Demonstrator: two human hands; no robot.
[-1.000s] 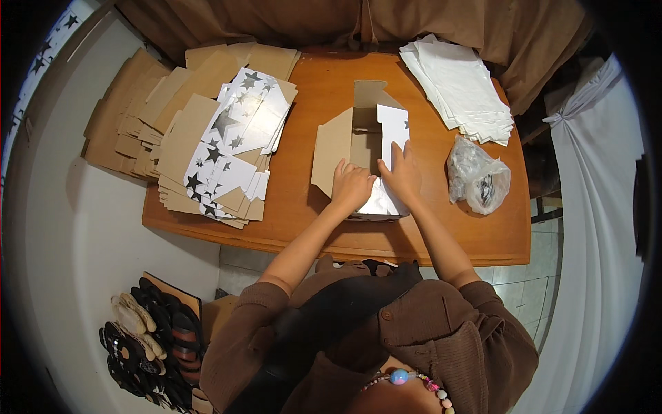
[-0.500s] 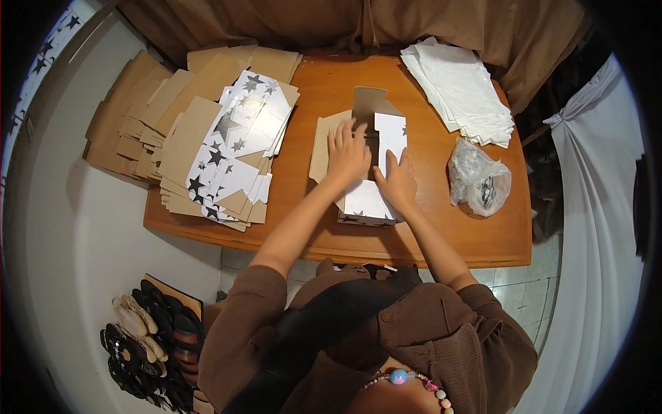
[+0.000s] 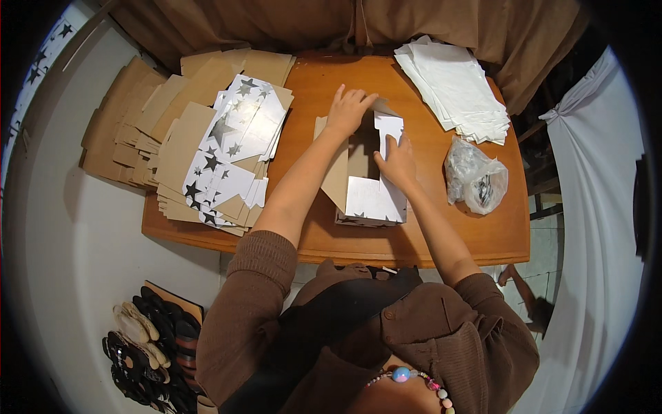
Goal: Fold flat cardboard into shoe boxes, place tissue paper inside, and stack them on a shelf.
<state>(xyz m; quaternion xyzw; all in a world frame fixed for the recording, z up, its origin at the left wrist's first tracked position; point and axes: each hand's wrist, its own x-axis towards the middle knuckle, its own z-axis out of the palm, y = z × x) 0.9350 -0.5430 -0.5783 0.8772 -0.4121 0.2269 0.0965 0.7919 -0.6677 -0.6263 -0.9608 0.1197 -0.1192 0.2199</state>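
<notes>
A cardboard box (image 3: 376, 200) with a white, star-printed outside stands on the wooden table in front of me. Its top is partly uncovered, showing the dark inside. My left hand (image 3: 350, 110) is at the far end of the box, fingers stretched, with fingertips touching the far flap (image 3: 386, 107), which leans inward. My right hand (image 3: 398, 164) lies with fingers apart on the white right-hand flap (image 3: 389, 123). The brown left flap (image 3: 335, 169) slants outward. A white near flap (image 3: 363, 196) lies folded over the near end.
Flat star-printed box blanks (image 3: 231, 148) and plain brown cardboard sheets (image 3: 124, 117) are stacked on the left of the table (image 3: 303, 234). White sheets (image 3: 448, 86) and a clear plastic bag (image 3: 476, 176) lie on the right. Shoes (image 3: 148, 345) stand on the floor at lower left.
My left hand has moved from over the box opening to its far end. The far flap, upright before, now tilts inward. My right hand stays on the right flap.
</notes>
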